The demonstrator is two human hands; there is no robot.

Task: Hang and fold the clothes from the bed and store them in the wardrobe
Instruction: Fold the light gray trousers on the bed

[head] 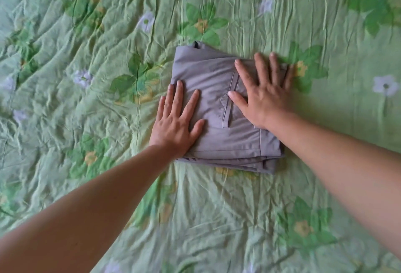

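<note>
A grey garment (pixel 214 77), folded into a thick square with a pocket seam showing on top, lies in the middle of the bed. My left hand (pixel 176 120) presses flat on its near left part, fingers straight and spread. My right hand (pixel 263 92) lies flat on its right side, fingers spread and reaching over the far right edge. Neither hand grips the cloth. Several folded layers show at the garment's near edge.
The bed is covered by a wrinkled green bedspread (pixel 86 55) with a leaf and flower print, filling the whole view. No wardrobe, hanger or other clothes are in view.
</note>
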